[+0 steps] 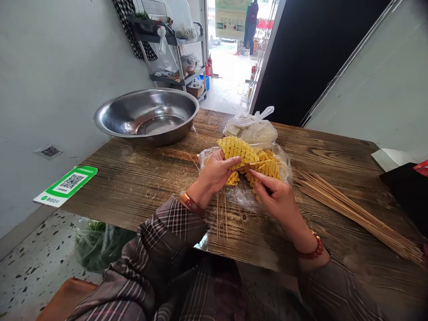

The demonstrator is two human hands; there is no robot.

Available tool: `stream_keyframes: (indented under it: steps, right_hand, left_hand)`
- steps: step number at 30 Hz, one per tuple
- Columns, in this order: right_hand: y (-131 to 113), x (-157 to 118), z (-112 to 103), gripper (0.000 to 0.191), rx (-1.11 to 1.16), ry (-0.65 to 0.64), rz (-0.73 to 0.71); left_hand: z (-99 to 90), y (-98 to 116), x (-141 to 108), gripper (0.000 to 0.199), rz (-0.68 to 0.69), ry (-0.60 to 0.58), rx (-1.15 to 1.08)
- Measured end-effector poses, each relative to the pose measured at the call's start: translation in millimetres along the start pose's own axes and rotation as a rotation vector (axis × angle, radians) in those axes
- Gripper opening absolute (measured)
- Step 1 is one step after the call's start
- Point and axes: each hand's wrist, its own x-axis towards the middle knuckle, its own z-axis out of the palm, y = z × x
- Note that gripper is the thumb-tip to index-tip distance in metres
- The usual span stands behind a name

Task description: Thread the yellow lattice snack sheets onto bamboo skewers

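Note:
My left hand point(216, 171) is closed round a yellow slab of food scored with rows of slits point(236, 149), its far end raised and tilted. My right hand point(276, 194) has thumb and forefinger brought together at the slab's near right edge. What sits between those fingertips is too small to make out. Under and beside the hands, more scored yellow pieces point(267, 169) lie on an opened clear plastic bag point(284, 162). Several thin bamboo skewers point(222, 214) lie on the wood just in front of my left hand.
A large steel basin point(150, 133) stands at the back left of the wooden table point(133, 191). Behind the yellow pieces sits a tied plastic bag point(250, 129). A long bundle of skewers point(357, 209) lies at right. A green QR card point(67, 185) is at the left edge.

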Motion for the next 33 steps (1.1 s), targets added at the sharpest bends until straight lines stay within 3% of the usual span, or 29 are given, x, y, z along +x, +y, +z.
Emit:
stream_keyframes:
  steps: [11,33]
  right_hand:
    - [0.6,0.5,-1.3,0.035,-0.01,0.008,0.005]
    - [1.8,1.7,0.3,0.03,0.031,0.07,0.028]
  left_hand:
    - [0.9,-2.7,0.0,0.044,0.069,-0.084,0.062]
    - [3.0,-2.9,-1.3,0.045,0.049,-0.092,0.07]
